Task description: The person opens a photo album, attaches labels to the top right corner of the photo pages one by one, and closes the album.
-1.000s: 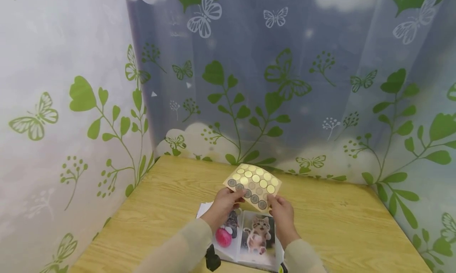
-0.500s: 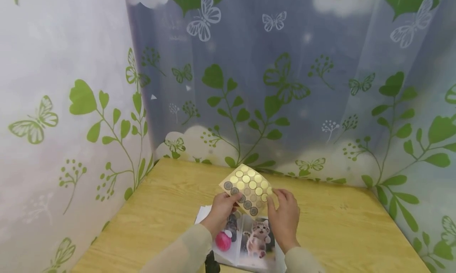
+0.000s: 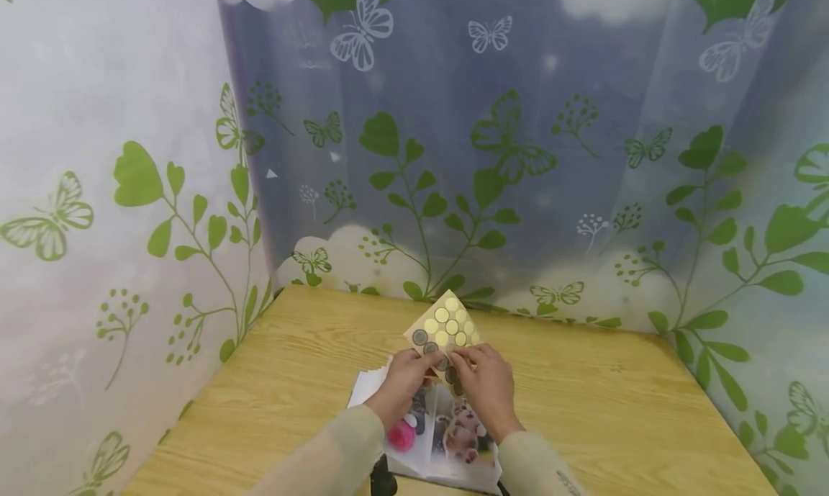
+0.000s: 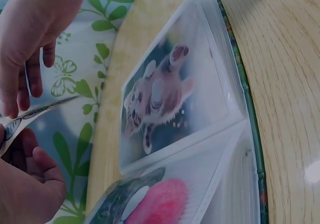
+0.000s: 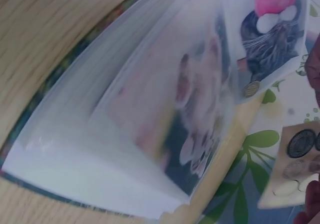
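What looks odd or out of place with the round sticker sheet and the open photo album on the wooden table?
Nothing looks damaged or spilled. The tan sheet of round gold and grey stickers is held tilted between the left hand and right hand, above the open clear-sleeved photo album of cat pictures, which lies flat on the light wooden table.

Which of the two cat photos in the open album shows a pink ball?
The left-hand photo, below the left hand, shows a grey cat with a pink ball. The right-hand photo shows a tabby kitten with paws raised and no ball.
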### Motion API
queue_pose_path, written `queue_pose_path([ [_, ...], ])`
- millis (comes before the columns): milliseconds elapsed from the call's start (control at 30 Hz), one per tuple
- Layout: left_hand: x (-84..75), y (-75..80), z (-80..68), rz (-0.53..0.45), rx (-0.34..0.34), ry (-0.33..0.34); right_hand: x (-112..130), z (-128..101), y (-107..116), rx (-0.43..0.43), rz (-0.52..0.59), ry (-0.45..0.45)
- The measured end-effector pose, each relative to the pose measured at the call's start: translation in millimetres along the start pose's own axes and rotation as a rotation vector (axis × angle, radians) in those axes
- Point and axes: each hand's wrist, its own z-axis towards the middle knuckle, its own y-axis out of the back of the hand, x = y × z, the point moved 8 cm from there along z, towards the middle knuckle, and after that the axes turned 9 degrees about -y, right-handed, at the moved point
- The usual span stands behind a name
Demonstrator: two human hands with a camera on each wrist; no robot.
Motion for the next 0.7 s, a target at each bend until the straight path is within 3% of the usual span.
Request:
queue_pose_path([
  [200,2.6,-4.7,-1.0,0.032,0.062,0.021,-11.6,-0.9,-7.4,0.118,0.147,-0.186],
  [433,2.0,-7.9,-3.8,0.058,0.099,0.024,-30.6,-7.5,-20.5,0.203,0.429,-0.442],
  [700,0.0,-8.1,-1.7,0.071,0.116,0.027,-30.2,-8.4,-25.1,0.226,0.551,-0.494],
])
